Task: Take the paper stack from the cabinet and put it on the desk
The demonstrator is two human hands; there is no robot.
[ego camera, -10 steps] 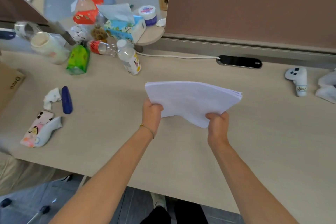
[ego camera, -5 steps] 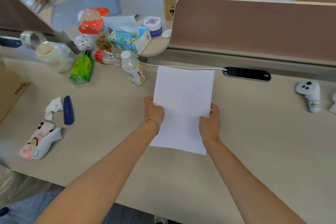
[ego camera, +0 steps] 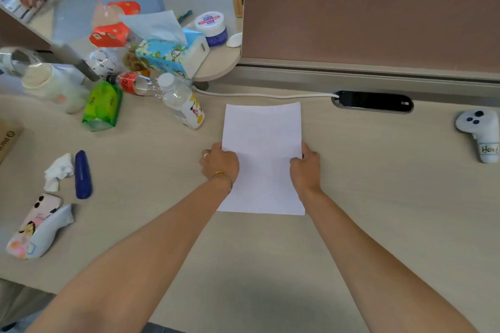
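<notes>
- The paper stack (ego camera: 262,143) lies flat on the desk (ego camera: 378,197), right in front of the person, with its short side toward them.
- The left hand (ego camera: 220,163) is on the left edge of the stack. Its fingers are curled around the edge, and the thumb side rests on top of the paper. It has hold of the stack and is only a little open.
- The right hand (ego camera: 305,167) does the same on the right edge, with its fingers bent over the side.
- I think both hands hold the two long sides so the sheets stay lined up and do not slide apart as the stack settles.
- The stack looks all the way down, so the job seems almost done. Letting go looks like the only step left.
- A small bottle (ego camera: 184,105) with a white cap lies just beside the top left corner of the stack, but does not touch it.
- A white cable (ego camera: 257,94) runs across the desk behind the stack to a black slot (ego camera: 373,101).
- A brown divider wall (ego camera: 365,16) stands behind that.
- Farther left there is a green packet (ego camera: 102,107), a tissue box (ego camera: 170,54), a blue pen-like thing (ego camera: 82,174) and a crumpled tissue (ego camera: 58,171). They are well apart from the stack.
- A white controller (ego camera: 481,132) lies far off to the right.
- The stack sits in the bare middle part of the desk, likely because there is room there.
</notes>
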